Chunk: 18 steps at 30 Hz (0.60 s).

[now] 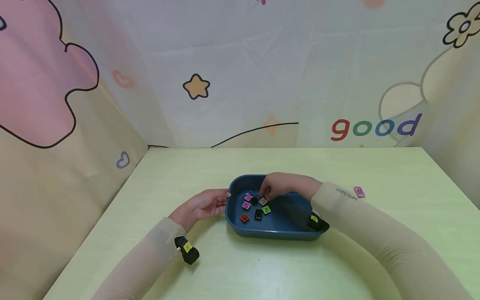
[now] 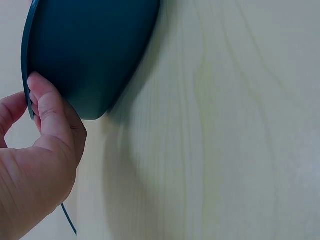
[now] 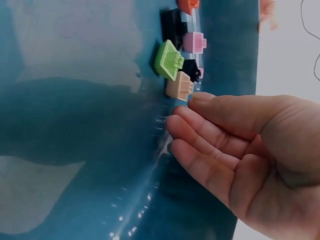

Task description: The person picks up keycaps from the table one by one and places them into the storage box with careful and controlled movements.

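A blue plastic tub (image 1: 277, 234) stands on the table, with several small toy building blocks lying in its left half. My left hand (image 1: 205, 204) holds the tub's left end, thumb and fingers on either side of the rim (image 2: 26, 65). Inside the tub, my right hand (image 1: 282, 184) reaches down with loosely bent fingers. Its thumb tip is right by a beige block (image 3: 180, 87), touching or nearly so. Close to that block lie a green block (image 3: 169, 60), a black block (image 1: 258, 214), a pink block (image 1: 246, 205) and an orange-red block (image 1: 245, 218).
Another pink block (image 1: 359, 191) lies on the pale table (image 1: 210, 266), right of the tub and beside my right sleeve (image 1: 360, 221). A printed cloth backdrop (image 1: 243, 83) rises behind the table's far edge and along its left side.
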Available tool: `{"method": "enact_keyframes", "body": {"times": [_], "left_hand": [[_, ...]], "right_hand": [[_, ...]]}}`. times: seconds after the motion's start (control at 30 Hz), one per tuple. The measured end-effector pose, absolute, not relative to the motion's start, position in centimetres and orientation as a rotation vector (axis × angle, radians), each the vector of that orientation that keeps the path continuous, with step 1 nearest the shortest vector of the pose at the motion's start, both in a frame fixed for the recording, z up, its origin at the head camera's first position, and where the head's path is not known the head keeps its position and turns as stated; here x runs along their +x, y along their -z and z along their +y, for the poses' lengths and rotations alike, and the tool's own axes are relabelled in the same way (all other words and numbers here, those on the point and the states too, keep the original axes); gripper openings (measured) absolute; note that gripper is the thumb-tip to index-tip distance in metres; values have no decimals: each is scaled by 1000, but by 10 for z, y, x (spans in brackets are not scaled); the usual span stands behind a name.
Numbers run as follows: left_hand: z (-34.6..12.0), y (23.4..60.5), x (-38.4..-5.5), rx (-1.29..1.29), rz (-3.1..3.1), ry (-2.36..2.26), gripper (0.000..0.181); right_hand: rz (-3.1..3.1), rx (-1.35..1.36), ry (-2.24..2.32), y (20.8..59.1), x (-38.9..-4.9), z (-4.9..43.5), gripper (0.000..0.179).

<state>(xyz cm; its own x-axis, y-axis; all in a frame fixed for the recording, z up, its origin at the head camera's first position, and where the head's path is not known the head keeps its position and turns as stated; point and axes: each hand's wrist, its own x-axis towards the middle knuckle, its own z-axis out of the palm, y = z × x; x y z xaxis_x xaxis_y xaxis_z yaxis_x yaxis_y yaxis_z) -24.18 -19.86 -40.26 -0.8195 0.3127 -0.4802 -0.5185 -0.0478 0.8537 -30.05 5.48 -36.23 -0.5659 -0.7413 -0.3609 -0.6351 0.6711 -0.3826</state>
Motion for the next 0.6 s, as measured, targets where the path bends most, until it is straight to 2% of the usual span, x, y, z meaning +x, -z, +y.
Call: {"method": "enact_keyframes", "body": {"times": [0.2,0.6], "left_hand": [[-197,403,-243,-222,1666,-1921,48],[-199,401,-241,-228,1659,-1915,50]], "right_hand": [[2410,-1048,318,346,-300,61,29],[2478,-1117,466,284,-286,97,29]]}}
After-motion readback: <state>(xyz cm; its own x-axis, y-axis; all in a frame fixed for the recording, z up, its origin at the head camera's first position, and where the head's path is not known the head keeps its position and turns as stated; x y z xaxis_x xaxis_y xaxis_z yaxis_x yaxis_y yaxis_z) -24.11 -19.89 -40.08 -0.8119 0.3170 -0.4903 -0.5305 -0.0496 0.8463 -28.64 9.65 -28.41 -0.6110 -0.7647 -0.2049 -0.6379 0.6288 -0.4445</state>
